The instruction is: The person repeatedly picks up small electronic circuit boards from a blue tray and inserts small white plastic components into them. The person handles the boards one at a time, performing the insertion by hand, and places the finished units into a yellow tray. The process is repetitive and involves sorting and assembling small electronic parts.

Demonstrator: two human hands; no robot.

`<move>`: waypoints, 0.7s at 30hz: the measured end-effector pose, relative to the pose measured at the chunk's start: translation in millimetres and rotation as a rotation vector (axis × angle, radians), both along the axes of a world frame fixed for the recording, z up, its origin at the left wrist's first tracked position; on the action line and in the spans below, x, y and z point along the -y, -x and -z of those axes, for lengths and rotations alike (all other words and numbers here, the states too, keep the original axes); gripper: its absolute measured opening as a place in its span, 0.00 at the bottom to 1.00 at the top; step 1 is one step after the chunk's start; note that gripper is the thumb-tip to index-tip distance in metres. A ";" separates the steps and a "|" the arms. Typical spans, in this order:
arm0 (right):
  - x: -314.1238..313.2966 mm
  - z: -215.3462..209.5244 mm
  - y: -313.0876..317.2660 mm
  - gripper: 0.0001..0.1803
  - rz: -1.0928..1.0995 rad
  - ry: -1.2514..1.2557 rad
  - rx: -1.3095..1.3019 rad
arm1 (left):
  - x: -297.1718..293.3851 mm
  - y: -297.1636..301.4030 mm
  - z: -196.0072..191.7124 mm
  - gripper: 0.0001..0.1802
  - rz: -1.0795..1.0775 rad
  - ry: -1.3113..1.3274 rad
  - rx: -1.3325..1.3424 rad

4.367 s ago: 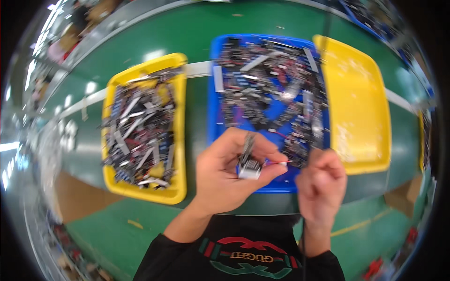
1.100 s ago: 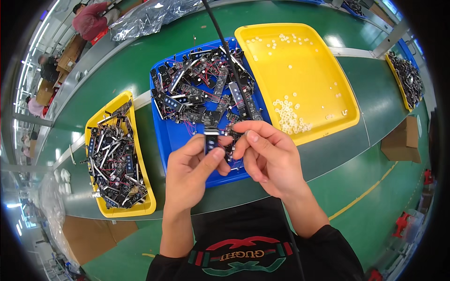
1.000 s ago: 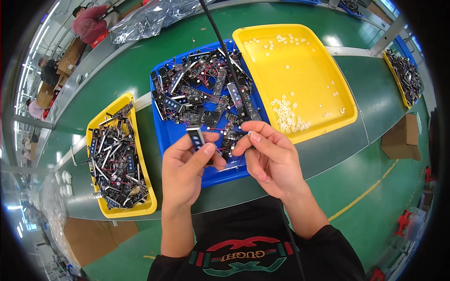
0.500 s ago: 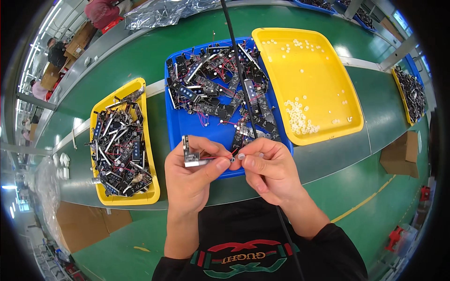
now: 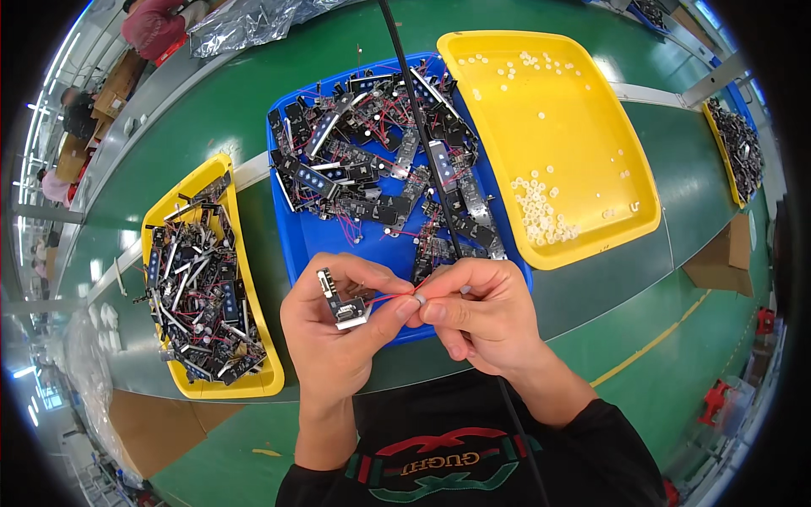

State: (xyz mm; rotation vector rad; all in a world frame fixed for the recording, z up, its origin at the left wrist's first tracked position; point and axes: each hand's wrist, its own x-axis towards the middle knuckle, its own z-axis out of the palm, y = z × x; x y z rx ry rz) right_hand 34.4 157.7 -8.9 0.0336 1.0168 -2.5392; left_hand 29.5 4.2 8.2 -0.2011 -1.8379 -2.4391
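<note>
Over the near edge of a blue tray [image 5: 291, 241], my left hand [image 5: 328, 338] is closed on a small black circuit board [image 5: 345, 309] with a white edge. Thin red wires [image 5: 387, 297] run from this board to my left fingertips. Between finger and thumb, my right hand [image 5: 494, 329] pinches a small round white cap [image 5: 420, 298], pressed against the wire end where both hands meet. Another small pale piece [image 5: 465, 290] shows by the right fingers. Many similar boards with red wires [image 5: 372, 160] lie heaped in the blue tray.
Right of the blue tray, a yellow tray [image 5: 583, 127] holds scattered white caps [image 5: 541, 211]. At left, another yellow tray [image 5: 272, 376] is piled with boards. A black cable [image 5: 414, 110] hangs across the middle. Cardboard boxes [image 5: 722, 258] stand below the table edge.
My right hand has moved left, bringing the white cap from beside the wire end onto it. The board in my left hand has tilted. The whole view has shifted slightly.
</note>
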 end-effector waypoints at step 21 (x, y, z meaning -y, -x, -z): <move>9.5 -1.2 13.8 0.23 -0.081 0.094 0.217 | 121.6 -28.9 -51.4 0.11 -0.791 0.967 -0.025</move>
